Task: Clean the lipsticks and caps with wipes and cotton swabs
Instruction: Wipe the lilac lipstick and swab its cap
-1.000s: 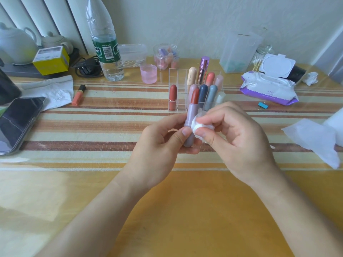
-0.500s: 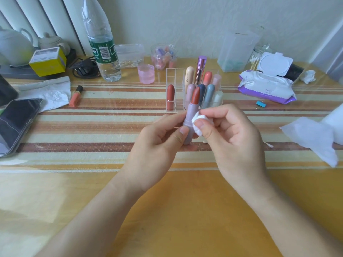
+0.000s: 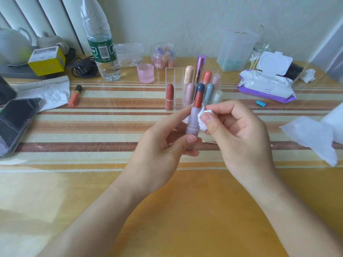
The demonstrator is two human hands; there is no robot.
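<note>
The right hand (image 3: 241, 134) fingers (image 3: 207, 120) pinch a wadded wipe (image 3: 201, 117) against the uncapped mauve lipstick (image 3: 194, 127), gripped upright by the left hand (image 3: 161, 145) above the worktop (image 3: 92, 127). Pressing sideways could snap or smear the exposed red bullet (image 3: 198, 99).

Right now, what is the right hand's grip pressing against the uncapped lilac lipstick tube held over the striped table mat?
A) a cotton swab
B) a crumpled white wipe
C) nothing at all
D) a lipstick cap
B: the right hand pinches a crumpled white wipe between thumb and fingers against the side of the lilac lipstick tube, which the left hand holds upright.
</note>
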